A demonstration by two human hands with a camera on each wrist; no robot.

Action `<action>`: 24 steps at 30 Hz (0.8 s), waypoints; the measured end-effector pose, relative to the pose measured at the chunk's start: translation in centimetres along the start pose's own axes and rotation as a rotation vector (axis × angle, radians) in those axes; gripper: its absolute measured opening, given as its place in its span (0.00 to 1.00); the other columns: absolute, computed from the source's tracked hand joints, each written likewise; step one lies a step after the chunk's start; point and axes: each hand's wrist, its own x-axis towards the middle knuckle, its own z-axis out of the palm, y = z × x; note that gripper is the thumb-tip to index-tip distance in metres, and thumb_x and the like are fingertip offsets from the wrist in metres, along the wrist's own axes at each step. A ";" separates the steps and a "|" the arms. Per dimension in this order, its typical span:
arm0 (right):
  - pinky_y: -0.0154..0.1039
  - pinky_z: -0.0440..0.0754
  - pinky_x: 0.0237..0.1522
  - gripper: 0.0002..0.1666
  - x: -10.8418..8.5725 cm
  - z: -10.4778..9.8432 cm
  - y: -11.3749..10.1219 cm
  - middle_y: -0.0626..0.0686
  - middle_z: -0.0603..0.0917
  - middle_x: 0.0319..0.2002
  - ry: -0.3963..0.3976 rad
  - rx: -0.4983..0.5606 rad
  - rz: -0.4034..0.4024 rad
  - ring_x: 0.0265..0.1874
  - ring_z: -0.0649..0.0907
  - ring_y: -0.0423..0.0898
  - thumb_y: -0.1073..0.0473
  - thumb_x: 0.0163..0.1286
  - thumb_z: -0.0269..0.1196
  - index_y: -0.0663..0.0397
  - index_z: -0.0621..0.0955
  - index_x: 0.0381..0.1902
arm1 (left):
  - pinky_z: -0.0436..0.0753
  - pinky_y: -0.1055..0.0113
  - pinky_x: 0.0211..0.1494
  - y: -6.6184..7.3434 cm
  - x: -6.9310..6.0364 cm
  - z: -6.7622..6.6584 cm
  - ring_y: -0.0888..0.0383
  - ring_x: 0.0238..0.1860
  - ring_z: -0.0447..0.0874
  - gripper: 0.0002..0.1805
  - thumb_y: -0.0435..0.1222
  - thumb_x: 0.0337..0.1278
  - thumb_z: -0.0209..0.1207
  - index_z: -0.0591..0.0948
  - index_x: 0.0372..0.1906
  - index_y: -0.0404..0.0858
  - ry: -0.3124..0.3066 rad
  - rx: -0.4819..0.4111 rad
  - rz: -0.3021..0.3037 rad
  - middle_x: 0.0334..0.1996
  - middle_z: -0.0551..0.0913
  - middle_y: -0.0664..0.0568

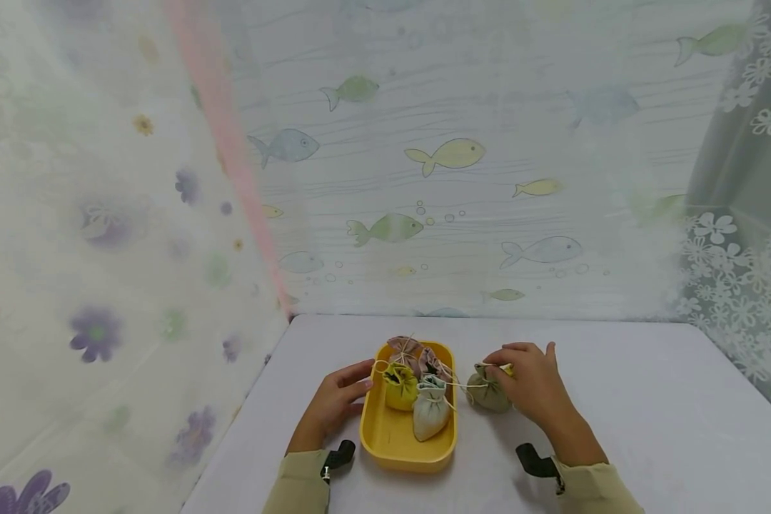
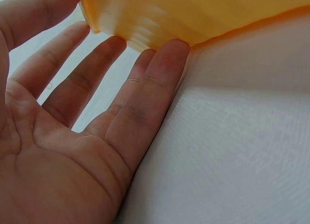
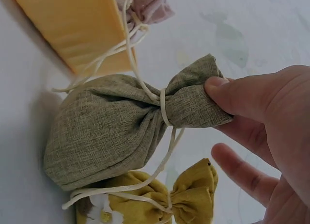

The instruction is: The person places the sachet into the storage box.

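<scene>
My right hand (image 1: 532, 382) pinches the gathered top of an olive-green drawstring pouch (image 3: 106, 132) between thumb and finger, to the right of a yellow plastic tray (image 1: 375, 442). The pouch's body appears to rest on the table. Close beside it lies a mustard-yellow pouch (image 3: 193, 195) with a white flower, mostly hidden in the head view. At the tray's left side is my left hand (image 1: 337, 400), its fairly straight fingertips touching the wall. Inside the tray sit a yellow pouch (image 1: 400, 389), a pale grey-green pouch (image 1: 431, 412) and two mauve pouches (image 1: 403, 350) towards the back.
A white cloth covers the table (image 1: 668, 428). Behind it hangs a curtain (image 1: 462, 214) printed with fish, and a flowered curtain (image 1: 135, 285) stands on the left. Pale cords (image 3: 128, 49) trail from the pouches near the tray's right rim.
</scene>
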 end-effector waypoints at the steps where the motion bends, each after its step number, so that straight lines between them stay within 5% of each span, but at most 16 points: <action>1: 0.86 0.40 0.68 0.05 0.0 -0.1 0.0 0.51 0.90 0.45 -0.004 0.002 0.003 0.61 0.80 0.61 0.59 0.65 0.74 0.42 0.91 0.38 | 0.87 0.55 0.59 0.0 0.0 0.0 0.49 0.67 0.80 0.38 0.55 0.55 0.72 0.76 0.72 0.54 0.000 -0.002 0.000 0.74 0.74 0.50; 7: 0.79 0.45 0.74 0.05 0.0 -0.7 -0.2 0.48 0.91 0.45 -0.019 -0.004 0.004 0.57 0.85 0.58 0.56 0.68 0.71 0.43 0.91 0.42 | 0.87 0.56 0.60 -0.1 0.1 0.0 0.49 0.68 0.80 0.38 0.55 0.55 0.72 0.77 0.72 0.54 0.001 -0.006 -0.002 0.74 0.74 0.50; 14: 0.70 0.63 0.74 0.04 0.1 -2.0 -1.3 0.42 0.92 0.37 0.050 0.057 -0.065 0.36 0.90 0.44 0.57 0.68 0.71 0.44 0.90 0.40 | 0.87 0.55 0.60 -0.1 0.1 -0.1 0.49 0.68 0.79 0.37 0.53 0.59 0.71 0.76 0.73 0.52 -0.008 -0.013 0.018 0.74 0.74 0.49; 24: 0.68 0.70 0.70 0.05 -0.3 -3.5 -2.9 0.41 0.92 0.34 0.155 0.058 -0.137 0.32 0.90 0.42 0.60 0.66 0.73 0.44 0.90 0.39 | 0.87 0.56 0.60 0.0 -0.1 -0.1 0.50 0.68 0.79 0.38 0.55 0.56 0.72 0.77 0.72 0.54 -0.003 -0.003 0.006 0.74 0.74 0.51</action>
